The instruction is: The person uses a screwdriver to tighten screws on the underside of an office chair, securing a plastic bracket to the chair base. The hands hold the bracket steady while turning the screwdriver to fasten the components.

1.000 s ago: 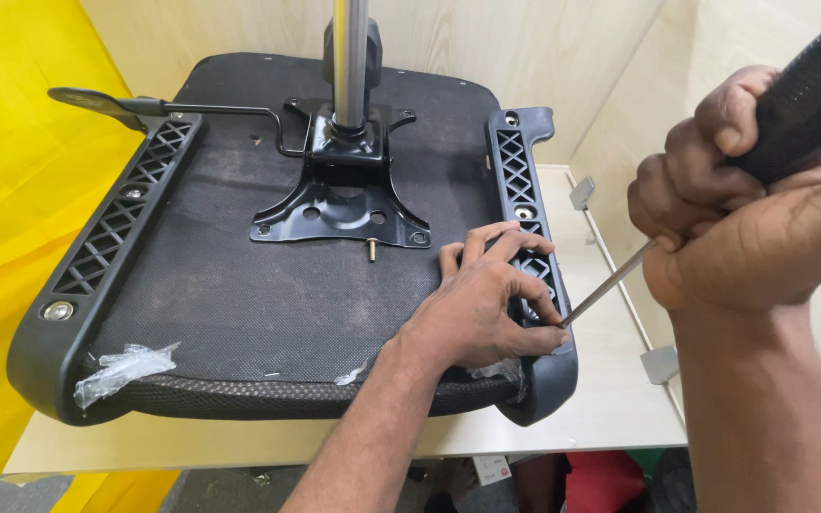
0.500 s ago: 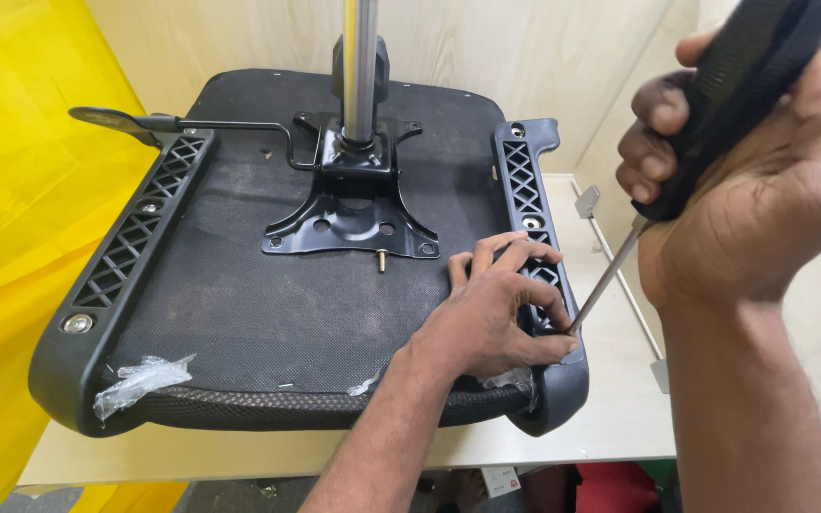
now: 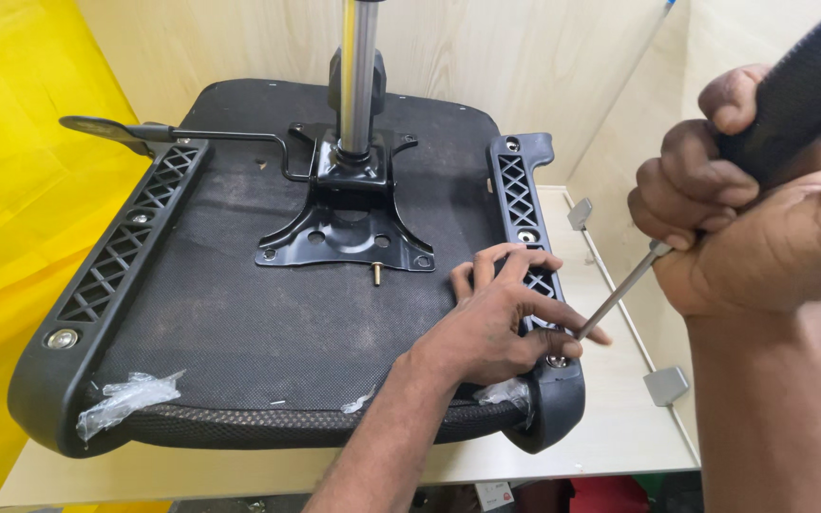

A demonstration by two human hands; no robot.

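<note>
Fingers of the left hand [image 3: 496, 318] spread flat over the lattice armrest bracket [image 3: 525, 223] of the upturned chair seat [image 3: 239, 323] on the desk [image 3: 610, 427], thumb just beside a bolt head. Fingers of the right hand [image 3: 762, 237] wrapped tight round a black screwdriver [image 3: 781, 95], shaft tip meeting that bolt right under the left fingertips. Likely slip: tip skating off the bolt under sideways push, jabbing the nearest finger or gouging plastic.

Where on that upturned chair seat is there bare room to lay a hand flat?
Free: the dark underside between the left lattice rail and the metal plate. Crowded: the right rail, where the left hand steadies the screwdriver held by the right hand.
</note>
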